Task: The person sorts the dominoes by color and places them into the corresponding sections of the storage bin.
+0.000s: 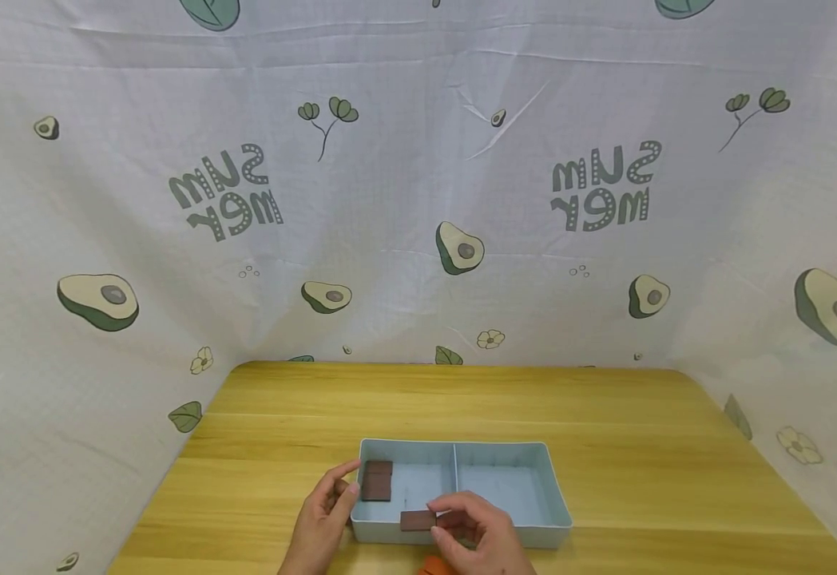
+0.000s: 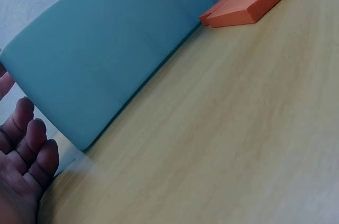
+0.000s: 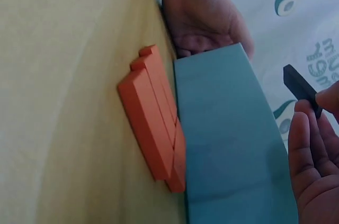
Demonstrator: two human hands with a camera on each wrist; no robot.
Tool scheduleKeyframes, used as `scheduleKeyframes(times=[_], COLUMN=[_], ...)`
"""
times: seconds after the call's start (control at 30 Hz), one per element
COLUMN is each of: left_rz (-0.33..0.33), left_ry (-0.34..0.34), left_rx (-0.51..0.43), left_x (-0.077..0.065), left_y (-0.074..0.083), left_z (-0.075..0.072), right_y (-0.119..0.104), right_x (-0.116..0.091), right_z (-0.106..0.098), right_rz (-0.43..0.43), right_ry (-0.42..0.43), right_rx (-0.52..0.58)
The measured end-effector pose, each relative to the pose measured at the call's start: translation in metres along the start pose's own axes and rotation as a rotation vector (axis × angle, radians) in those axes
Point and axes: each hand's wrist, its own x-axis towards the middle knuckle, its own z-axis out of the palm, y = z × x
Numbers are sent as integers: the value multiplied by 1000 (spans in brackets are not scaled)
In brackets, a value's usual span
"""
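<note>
And here's the right hand (image 1: 479, 531) at about five o'clock of the blue divided box (image 1: 382, 533), thumb and fingertips pinching one dark brown block (image 1: 417, 521) by its right end. In the head view that block lies flat across the near rim, toward eight o'clock from the box's centre; the right-wrist view shows it held up, apart from the box.

Over at nine o'clock, the left hand (image 1: 321, 511) is at the short end wall, index finger and thumb reaching to the rim, the other fingers loosely bent, gripping no block.

Look inside: the divider (image 1: 454, 467) runs from twelve to six, and in the nine-o'clock compartment sit more dark brown blocks (image 1: 377, 481), laid together with a seam showing, close against the left wall. The three-o'clock compartment shows its bare pale-blue floor.

Down at half past six, partly behind the right hand, there are orange blocks (image 3: 153, 113)! The right-wrist view has several of them side by side with staggered ends, lying on the wood-grain table (image 1: 605, 407) just beside the box's near wall.

Up at twelve hangs the white cloth (image 1: 390, 184), printed with avocados, flowers and a mirror-reversed "summer".
</note>
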Motion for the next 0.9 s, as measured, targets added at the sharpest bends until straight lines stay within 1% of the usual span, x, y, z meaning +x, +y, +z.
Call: scheduleKeyframes(times=[0.1,0.27,0.47,0.7,0.9], left_rz=[-11,-26,-33,-21,-24], left_ry=[1,-1,8,13,16], left_rx=[7,13,13,7,6], left_x=[0,0,1,1,1], left_y=[0,0,0,0,1], left_z=[0,1,1,2,1], right_y=[-4,-10,-11,-10,-8], right_x=[2,9,20,28,34], right_z=[-2,-3,-2,-1,0], right_rz=[57,106,217,247,262], right_ry=[20,63,103,122,134], right_rx=[4,-29,-20,16,27])
